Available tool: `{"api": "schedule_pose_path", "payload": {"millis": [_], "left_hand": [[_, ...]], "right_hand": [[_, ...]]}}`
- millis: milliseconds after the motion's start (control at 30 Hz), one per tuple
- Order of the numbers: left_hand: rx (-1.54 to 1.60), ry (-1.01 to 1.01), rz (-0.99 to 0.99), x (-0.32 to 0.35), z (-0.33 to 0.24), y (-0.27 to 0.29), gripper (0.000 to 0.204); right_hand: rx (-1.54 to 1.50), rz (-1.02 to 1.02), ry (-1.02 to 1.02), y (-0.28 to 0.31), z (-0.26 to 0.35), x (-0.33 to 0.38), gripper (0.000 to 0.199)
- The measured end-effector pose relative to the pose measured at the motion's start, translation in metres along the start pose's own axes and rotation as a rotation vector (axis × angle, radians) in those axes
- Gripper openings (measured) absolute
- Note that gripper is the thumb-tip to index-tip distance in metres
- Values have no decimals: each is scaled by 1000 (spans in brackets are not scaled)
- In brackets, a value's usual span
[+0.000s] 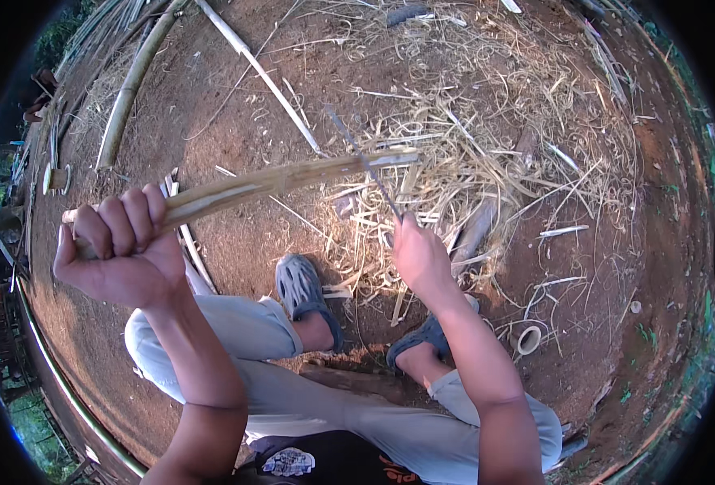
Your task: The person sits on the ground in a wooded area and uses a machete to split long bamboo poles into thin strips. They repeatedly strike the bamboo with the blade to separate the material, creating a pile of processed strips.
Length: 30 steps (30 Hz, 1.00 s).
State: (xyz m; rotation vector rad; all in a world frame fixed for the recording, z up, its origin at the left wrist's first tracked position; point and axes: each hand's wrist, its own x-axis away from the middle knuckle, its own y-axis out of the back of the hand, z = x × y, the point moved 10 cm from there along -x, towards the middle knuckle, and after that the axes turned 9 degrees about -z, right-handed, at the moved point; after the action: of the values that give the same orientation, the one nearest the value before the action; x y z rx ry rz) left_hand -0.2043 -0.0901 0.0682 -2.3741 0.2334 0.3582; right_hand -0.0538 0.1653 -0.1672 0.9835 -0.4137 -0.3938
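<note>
Left hand: the left hand (119,242) is fisted tight around the near end of the bamboo strip (277,181), holding it level above the ground.
Right hand: the right hand (419,257) is closed on a knife handle, and the thin blade (363,160) meets the strip near its far tip.
Strip: the far end looks already split and frayed; the length toward the fist seems unworked as yet.
Ground: a heap of pale shavings (487,153) lies past the sandalled feet (301,287), so plenty appears done.
Nearby: a bamboo pole (131,85) lies by the ground's far left edge.
</note>
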Motion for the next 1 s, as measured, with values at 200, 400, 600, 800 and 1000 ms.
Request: {"api": "schedule_pose_path", "payload": {"millis": [200,400,600,800,1000], "left_hand": [[17,-24,-54,-19,5,-5,44],[-57,-50,-212,-20,1,15,43],[-65,-84,-262,-21,0,27,43],[-45,-62,-202,-22,2,23,42],[-113,-110,-305,-24,-22,16,42]], "right_hand": [[47,-19,-125,-24,-81,-51,29],[17,98,-288,-50,-147,-55,25],[49,122,-294,-45,-109,-47,27],[64,18,-235,-42,-101,-41,23],[34,-3,-328,-50,-154,-30,31]]}}
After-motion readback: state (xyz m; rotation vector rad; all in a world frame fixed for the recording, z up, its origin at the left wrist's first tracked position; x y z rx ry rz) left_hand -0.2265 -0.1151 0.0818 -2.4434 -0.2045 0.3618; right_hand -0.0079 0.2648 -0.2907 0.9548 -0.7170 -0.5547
